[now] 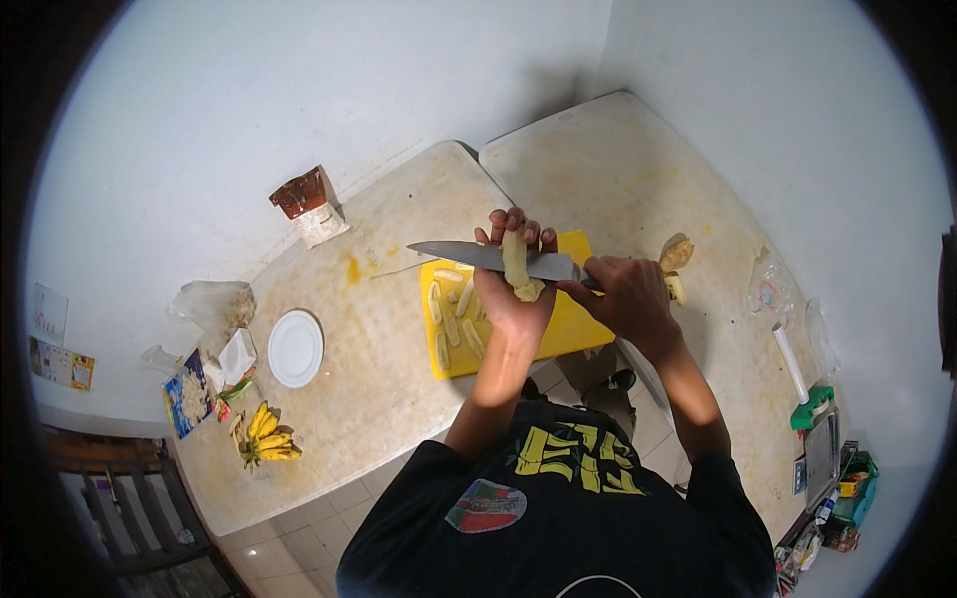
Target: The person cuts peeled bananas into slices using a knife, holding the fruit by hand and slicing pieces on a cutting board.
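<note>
My left hand [516, 311] is palm up above the cutting board, its fingers bent up around a peeled banana [514, 261]. My right hand [632, 299] is closed round the dark handle of a large kitchen knife [454, 255]. The blade points left and crosses the left palm at the banana; whether it has cut into the flesh I cannot tell. Below lies a yellow cutting board [570, 324], with several pale banana pieces [452, 329] spread over its left part. Just past my right hand are brownish peels [677, 251], partly hidden by that hand.
On the left, a white plate [296, 348] lies near a bunch of yellow bananas [265, 437] and plastic bags [214, 304]. A brown-and-white packet [311, 207] stands by the wall. Along the right edge are a white roll [791, 364] and a green holder [812, 408].
</note>
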{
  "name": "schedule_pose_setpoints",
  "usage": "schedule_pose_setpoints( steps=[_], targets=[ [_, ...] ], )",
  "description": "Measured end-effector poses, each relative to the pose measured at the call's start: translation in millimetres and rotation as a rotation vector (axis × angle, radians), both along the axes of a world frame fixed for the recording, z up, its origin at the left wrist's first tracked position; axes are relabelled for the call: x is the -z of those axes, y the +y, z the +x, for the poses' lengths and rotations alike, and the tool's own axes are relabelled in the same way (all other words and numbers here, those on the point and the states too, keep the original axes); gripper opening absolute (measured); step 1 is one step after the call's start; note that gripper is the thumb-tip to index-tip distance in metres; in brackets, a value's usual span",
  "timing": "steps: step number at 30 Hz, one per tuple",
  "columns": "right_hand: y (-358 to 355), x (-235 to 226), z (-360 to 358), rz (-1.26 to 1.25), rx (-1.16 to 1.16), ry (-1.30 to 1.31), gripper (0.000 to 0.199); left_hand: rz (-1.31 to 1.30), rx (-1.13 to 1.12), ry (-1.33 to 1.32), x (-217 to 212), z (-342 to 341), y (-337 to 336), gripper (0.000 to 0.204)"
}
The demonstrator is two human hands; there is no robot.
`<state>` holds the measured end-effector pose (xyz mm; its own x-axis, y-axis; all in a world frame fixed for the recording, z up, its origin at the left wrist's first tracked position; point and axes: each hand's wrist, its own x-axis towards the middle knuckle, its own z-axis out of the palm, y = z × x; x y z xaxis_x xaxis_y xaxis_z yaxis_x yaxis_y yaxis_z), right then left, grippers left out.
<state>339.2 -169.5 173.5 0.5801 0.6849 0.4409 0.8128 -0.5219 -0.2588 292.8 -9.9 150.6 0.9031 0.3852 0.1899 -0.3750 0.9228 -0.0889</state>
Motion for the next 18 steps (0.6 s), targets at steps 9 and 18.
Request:
schedule_pose_setpoints(
  steps=[9,18],
  targets=[
    [3.2,1.4,-0.7,0.025,0.029,0.015,0.055,0.027,-0.037,0.049,-6.4,-6.2,-3.0,0.019],
    [5.8,0.2,5.0,0.039,0.074,0.056,0.055,0.09,-0.062,0.085,3.5,-4.9,-2.8,0.024]
  ],
)
